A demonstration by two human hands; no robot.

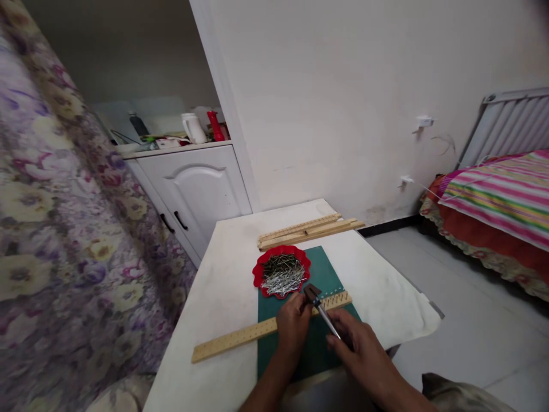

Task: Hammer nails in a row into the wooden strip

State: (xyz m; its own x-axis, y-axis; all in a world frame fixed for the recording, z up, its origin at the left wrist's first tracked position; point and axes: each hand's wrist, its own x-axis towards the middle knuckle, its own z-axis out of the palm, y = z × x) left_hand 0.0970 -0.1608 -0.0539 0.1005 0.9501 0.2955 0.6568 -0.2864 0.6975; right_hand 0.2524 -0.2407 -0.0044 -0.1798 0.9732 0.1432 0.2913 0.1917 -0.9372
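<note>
My right hand [358, 343] is wrapped around the handle of a hammer [326, 317], its dark head beside the fingertips of my left hand. My left hand [294, 320] is closed in a pinch over a pale wooden strip [235, 339]; whatever its fingers hold is too small or hidden to make out. Rows of small holes or marks run along the strip's left part, and several nails [337, 299] stand upright in its right end. Beneath the strip lies a green mat [321, 266]. A red scalloped bowl [258, 274] full of loose nails [283, 274] sits just beyond my left hand.
More wooden strips [309, 232] lie at the table's far end. The white-topped table [227, 280] stands against the wall. A floral curtain [51, 229] hangs at left beside a white cabinet [201, 194]. A bed [501, 200] is at the right.
</note>
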